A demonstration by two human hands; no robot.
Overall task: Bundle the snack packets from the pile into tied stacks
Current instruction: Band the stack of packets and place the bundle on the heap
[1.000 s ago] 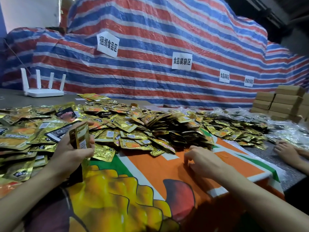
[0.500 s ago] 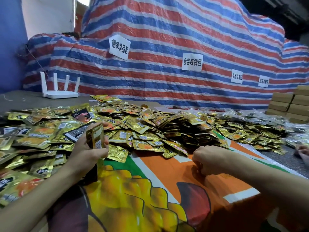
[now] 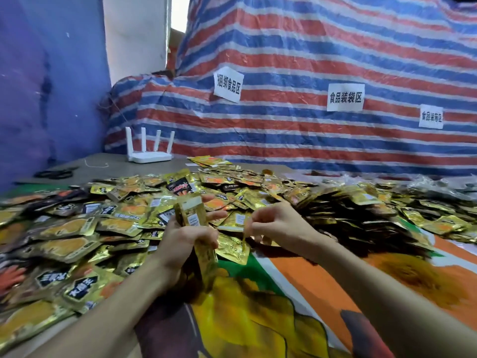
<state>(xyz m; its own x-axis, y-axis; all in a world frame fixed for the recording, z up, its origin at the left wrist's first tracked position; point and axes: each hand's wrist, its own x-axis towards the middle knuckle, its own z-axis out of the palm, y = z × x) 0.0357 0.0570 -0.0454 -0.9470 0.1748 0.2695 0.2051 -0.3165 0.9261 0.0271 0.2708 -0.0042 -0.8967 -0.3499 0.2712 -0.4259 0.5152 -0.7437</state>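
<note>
A big pile of gold snack packets (image 3: 103, 220) covers the table in front of me and spreads to the left and right. My left hand (image 3: 180, 239) grips an upright stack of packets (image 3: 192, 215) just above the pile's near edge. A little to its right, my right hand (image 3: 278, 223) is raised, its fingertips pinching a thin yellowish band (image 3: 244, 237) that hangs down beside the stack. The two hands are a short gap apart.
An orange, green and yellow printed sheet (image 3: 296, 280) lies under the packets near me. A white router (image 3: 148, 151) and black scissors (image 3: 55, 173) sit at the table's far left. A striped tarp (image 3: 309, 60) with paper labels rises behind. Clear bags (image 3: 438, 187) lie far right.
My right hand has risen off the printed sheet with a thin band pinched in it and come closer to the stack. My left hand keeps its hold. The view has swung left.
</note>
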